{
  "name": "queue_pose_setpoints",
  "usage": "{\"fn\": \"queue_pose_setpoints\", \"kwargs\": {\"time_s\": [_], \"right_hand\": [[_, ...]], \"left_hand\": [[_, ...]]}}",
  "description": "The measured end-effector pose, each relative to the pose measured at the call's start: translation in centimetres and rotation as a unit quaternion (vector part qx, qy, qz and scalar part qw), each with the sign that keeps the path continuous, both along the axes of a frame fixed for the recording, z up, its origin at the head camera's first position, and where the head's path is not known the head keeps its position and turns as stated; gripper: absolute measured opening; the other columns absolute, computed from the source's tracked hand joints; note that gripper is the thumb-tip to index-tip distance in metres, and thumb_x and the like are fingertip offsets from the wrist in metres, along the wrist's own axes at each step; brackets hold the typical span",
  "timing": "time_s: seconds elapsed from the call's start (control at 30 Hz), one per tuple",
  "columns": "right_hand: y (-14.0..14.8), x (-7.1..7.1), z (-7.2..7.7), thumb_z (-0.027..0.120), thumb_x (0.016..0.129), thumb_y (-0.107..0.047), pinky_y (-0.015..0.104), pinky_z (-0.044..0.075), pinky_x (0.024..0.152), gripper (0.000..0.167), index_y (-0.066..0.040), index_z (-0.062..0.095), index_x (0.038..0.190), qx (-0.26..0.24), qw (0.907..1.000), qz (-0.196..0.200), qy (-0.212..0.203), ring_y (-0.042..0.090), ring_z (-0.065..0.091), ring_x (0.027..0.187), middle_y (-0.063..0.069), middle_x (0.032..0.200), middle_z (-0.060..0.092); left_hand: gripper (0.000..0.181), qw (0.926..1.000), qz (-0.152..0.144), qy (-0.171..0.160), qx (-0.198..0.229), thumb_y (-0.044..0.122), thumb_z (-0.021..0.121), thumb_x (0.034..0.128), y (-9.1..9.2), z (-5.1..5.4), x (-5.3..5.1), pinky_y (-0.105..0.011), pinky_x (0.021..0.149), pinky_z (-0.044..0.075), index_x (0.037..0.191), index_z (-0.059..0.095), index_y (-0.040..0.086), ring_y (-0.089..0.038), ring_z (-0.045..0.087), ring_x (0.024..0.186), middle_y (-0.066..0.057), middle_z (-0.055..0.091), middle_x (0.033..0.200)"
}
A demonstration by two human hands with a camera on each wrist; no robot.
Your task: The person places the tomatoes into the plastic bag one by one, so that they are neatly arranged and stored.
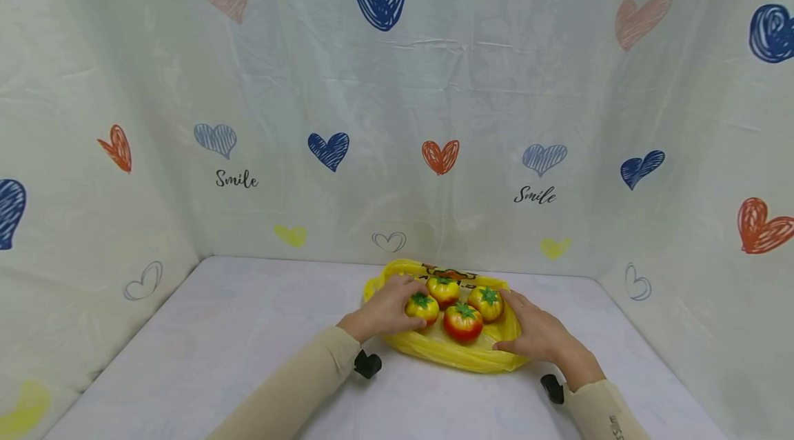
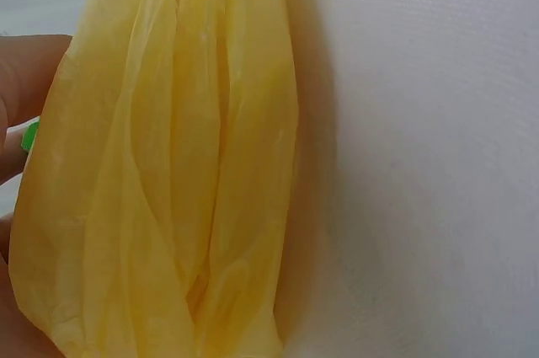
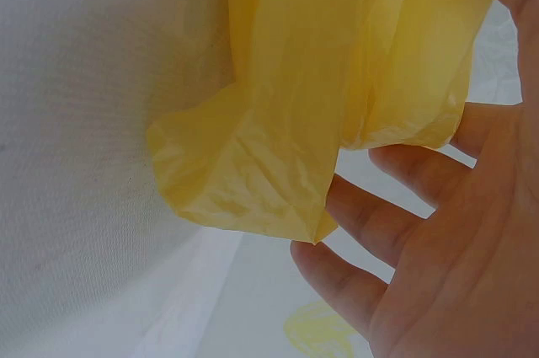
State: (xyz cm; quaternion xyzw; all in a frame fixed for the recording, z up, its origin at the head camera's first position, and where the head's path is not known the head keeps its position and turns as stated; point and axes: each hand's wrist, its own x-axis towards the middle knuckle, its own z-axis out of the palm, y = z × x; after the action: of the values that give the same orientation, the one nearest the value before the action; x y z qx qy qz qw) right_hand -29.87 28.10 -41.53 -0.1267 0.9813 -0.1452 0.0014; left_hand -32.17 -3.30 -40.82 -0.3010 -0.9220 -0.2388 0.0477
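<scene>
A yellow plastic bag (image 1: 446, 352) lies spread on the table with its rim rolled down. Inside it sit several red-and-yellow tomatoes with green leafy tops, among them a redder front tomato (image 1: 462, 324). My left hand (image 1: 386, 307) reaches over the bag's left rim and holds the leftmost tomato (image 1: 423, 310) between thumb and fingers. At the right rim is my right hand (image 1: 538, 330), its fingers spread beside the right tomato (image 1: 486, 303). In the right wrist view, loosely bent fingertips touch the bag's folded side (image 3: 278, 122). Yellow folds (image 2: 177, 164) hide most of the left hand in its wrist view.
A white table (image 1: 260, 343) extends around the bag. Behind it and along both sides hangs a pale curtain (image 1: 484, 212) printed with hearts and the word Smile. Black wrist devices (image 1: 367, 364) sit under both forearms.
</scene>
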Motion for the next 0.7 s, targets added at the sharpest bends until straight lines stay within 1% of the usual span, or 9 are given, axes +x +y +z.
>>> {"fn": "queue_pose_setpoints", "kwargs": {"time_s": [0.13,0.3,0.53,0.7], "right_hand": [[-0.01,0.02,0.03,0.080,0.066,-0.054,0.063,0.034,0.099,0.107,-0.011,0.028,0.149,-0.001,1.0000,0.001,0.001,0.043,0.036,0.131,0.020,0.151,0.030],[-0.01,-0.03,-0.03,0.080,0.066,-0.054,0.063,0.033,0.100,0.107,-0.011,0.028,0.150,-0.005,1.0000,-0.001,-0.004,0.044,0.035,0.132,0.020,0.151,0.029],[-0.04,-0.07,-0.06,0.080,0.066,-0.054,0.064,0.033,0.100,0.107,-0.012,0.027,0.150,-0.006,1.0000,-0.002,-0.006,0.043,0.034,0.132,0.019,0.152,0.028],[-0.01,0.03,0.07,0.080,0.066,-0.054,0.064,0.033,0.099,0.107,-0.011,0.028,0.149,-0.006,1.0000,0.001,-0.002,0.044,0.035,0.132,0.020,0.151,0.029]], "left_hand": [[0.042,1.0000,0.000,-0.009,0.002,0.035,0.076,0.0804,0.10,-0.31,0.02,-0.039,0.099,0.042,0.118,0.059,0.025,-0.021,0.041,0.118,0.000,0.050,0.128],[0.040,0.9999,0.000,-0.017,0.002,0.034,0.076,0.0808,0.32,-0.63,0.08,-0.038,0.100,0.042,0.116,0.059,0.025,-0.021,0.041,0.119,-0.001,0.048,0.128],[0.041,0.9994,0.008,-0.032,0.002,0.030,0.077,0.0799,0.63,-0.51,0.33,-0.039,0.099,0.043,0.116,0.059,0.025,-0.020,0.044,0.117,-0.002,0.048,0.128],[0.041,0.9994,0.011,-0.032,-0.007,0.031,0.077,0.0797,0.67,-0.34,0.40,-0.037,0.099,0.043,0.116,0.059,0.025,-0.019,0.044,0.117,-0.001,0.048,0.127]]}}
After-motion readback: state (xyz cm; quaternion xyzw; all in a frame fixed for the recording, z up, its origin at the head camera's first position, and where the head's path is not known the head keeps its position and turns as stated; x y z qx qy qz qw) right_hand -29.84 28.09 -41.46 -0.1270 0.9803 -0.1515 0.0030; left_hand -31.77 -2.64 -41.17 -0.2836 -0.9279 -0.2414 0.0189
